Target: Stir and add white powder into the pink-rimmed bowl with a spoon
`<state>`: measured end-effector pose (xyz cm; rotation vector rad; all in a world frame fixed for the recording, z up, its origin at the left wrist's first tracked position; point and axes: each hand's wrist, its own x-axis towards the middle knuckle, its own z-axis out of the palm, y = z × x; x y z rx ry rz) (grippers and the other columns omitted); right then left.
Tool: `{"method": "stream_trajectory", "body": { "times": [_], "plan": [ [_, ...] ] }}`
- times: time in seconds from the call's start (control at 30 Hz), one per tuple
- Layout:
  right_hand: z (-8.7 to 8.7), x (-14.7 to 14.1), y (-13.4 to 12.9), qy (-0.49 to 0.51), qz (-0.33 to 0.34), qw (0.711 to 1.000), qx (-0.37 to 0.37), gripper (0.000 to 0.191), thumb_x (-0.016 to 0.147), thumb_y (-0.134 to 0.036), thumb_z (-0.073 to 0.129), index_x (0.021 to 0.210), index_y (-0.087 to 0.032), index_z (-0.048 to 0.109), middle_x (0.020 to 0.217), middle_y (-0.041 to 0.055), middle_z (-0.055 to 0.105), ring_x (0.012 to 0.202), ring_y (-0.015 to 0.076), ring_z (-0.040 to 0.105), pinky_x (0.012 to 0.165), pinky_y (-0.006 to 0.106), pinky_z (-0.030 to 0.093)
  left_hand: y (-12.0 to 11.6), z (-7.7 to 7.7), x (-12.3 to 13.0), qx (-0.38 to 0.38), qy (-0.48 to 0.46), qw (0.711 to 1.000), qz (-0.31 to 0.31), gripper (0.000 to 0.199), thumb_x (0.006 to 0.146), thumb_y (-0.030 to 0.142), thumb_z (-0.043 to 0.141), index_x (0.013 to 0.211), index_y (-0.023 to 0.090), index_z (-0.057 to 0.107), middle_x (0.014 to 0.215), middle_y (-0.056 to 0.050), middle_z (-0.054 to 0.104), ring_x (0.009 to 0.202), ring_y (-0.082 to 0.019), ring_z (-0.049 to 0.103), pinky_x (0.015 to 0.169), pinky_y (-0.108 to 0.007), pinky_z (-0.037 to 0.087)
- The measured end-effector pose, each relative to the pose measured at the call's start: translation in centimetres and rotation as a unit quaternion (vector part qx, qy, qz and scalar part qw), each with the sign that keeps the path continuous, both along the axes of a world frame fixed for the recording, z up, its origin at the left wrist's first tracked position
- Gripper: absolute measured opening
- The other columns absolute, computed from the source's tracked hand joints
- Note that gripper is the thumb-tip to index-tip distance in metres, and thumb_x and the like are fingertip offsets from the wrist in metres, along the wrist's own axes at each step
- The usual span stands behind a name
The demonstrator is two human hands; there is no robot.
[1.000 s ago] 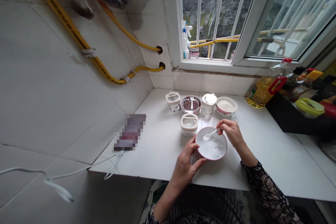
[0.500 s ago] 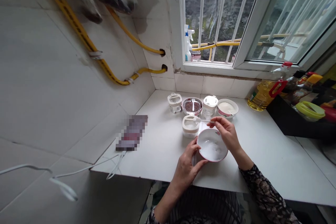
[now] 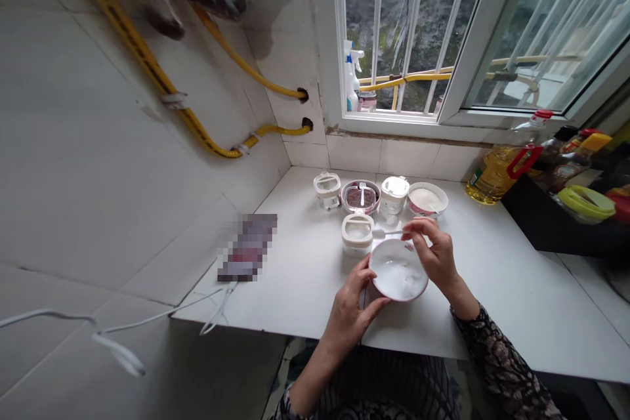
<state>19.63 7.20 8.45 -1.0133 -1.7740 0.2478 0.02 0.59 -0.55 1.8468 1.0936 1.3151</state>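
Observation:
My left hand [image 3: 355,302] grips the near left side of a white bowl [image 3: 388,261], which is tilted and has white powder [image 3: 401,279] in it. Pinched in my right hand [image 3: 433,254] is a small white spoon [image 3: 386,233], held level above the bowl's far rim. The spoon's head is beside a small clear container [image 3: 357,244] with a cream-rimmed lid and pale contents. Behind that stand a bowl of dark reddish grains [image 3: 353,198] with a white spoon over it, two more lidded containers [image 3: 327,189] and a bowl of white granules [image 3: 426,198].
At the right an oil bottle [image 3: 497,174] stands beside a black box [image 3: 531,220] of condiment bottles. A blurred-out flat object [image 3: 251,249] with a white cable [image 3: 216,315] lies at the left. The white counter [image 3: 295,289] ends in a front edge near my body.
My right hand has moved slightly right and down, drawing the spoon away from over the near container's lid. My left hand still holds the bowl.

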Motion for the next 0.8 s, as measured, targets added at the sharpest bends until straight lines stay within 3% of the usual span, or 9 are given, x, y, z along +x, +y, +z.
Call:
{"method": "stream_trajectory", "body": {
  "times": [0.1, 0.3, 0.4, 0.53, 0.7, 0.8],
  "plan": [
    [-0.2, 0.8, 0.1, -0.021, 0.007, 0.999, -0.024, 0.019, 0.087, -0.016, 0.048, 0.078, -0.024, 0.062, 0.064, 0.0011, 0.067, 0.078, 0.0233, 0.063, 0.078, 0.037, 0.05, -0.1, 0.1, -0.1, -0.004, 0.006, 1.0, 0.001, 0.03, 0.086, 0.026, 0.072, 0.112, 0.024, 0.057, 0.15, -0.017, 0.053, 0.135, -0.03, 0.057, 0.103, -0.043, 0.055],
    [-1.1, 0.1, 0.2, -0.154, 0.103, 0.979, -0.078, 0.02, 0.081, -0.011, 0.045, 0.07, -0.022, 0.057, 0.061, -0.0037, 0.064, 0.054, 0.0136, 0.051, 0.099, 0.043, 0.041, -0.1, -0.1, -0.1, 0.002, 0.003, 1.0, -0.001, 0.03, 0.087, 0.026, 0.072, 0.113, 0.023, 0.056, 0.148, -0.017, 0.054, 0.134, -0.029, 0.058, 0.102, -0.042, 0.055],
    [-1.2, -0.3, 0.0, -0.142, 0.143, 0.972, -0.118, 0.021, 0.08, -0.012, 0.044, 0.068, -0.023, 0.057, 0.06, -0.0036, 0.063, 0.06, 0.0153, 0.054, 0.098, 0.041, 0.042, 0.0, -0.2, 0.0, 0.002, -0.001, 1.0, -0.001, 0.03, 0.087, 0.027, 0.072, 0.113, 0.023, 0.056, 0.149, -0.017, 0.054, 0.134, -0.029, 0.058, 0.103, -0.042, 0.055],
    [-0.8, 0.0, 0.1, -0.082, 0.097, 0.979, -0.16, 0.02, 0.076, -0.015, 0.044, 0.063, -0.024, 0.058, 0.058, -0.0003, 0.063, 0.073, 0.0201, 0.059, 0.085, 0.036, 0.045, 0.0, -0.2, 0.0, -0.004, -0.002, 1.0, -0.002, 0.03, 0.086, 0.026, 0.072, 0.112, 0.023, 0.057, 0.149, -0.017, 0.053, 0.134, -0.03, 0.058, 0.102, -0.043, 0.056],
    [-0.3, 0.5, 0.3, -0.003, 0.055, 0.972, -0.228, 0.019, 0.073, -0.019, 0.044, 0.063, -0.023, 0.059, 0.051, -0.002, 0.057, 0.056, 0.0168, 0.054, 0.07, 0.03, 0.045, -0.1, -0.1, -0.1, -0.01, 0.006, 1.0, -0.003, 0.031, 0.087, 0.025, 0.072, 0.113, 0.023, 0.056, 0.151, -0.019, 0.051, 0.134, -0.03, 0.057, 0.103, -0.043, 0.055],
    [-0.3, 0.6, 0.4, -0.014, 0.031, 0.976, -0.214, 0.019, 0.072, -0.021, 0.044, 0.059, -0.023, 0.058, 0.05, -0.0017, 0.057, 0.058, 0.0175, 0.055, 0.073, 0.031, 0.045, -0.1, -0.1, -0.1, -0.008, 0.005, 1.0, -0.003, 0.031, 0.087, 0.026, 0.072, 0.113, 0.023, 0.056, 0.15, -0.019, 0.051, 0.134, -0.03, 0.057, 0.102, -0.042, 0.056]
  ]
}}
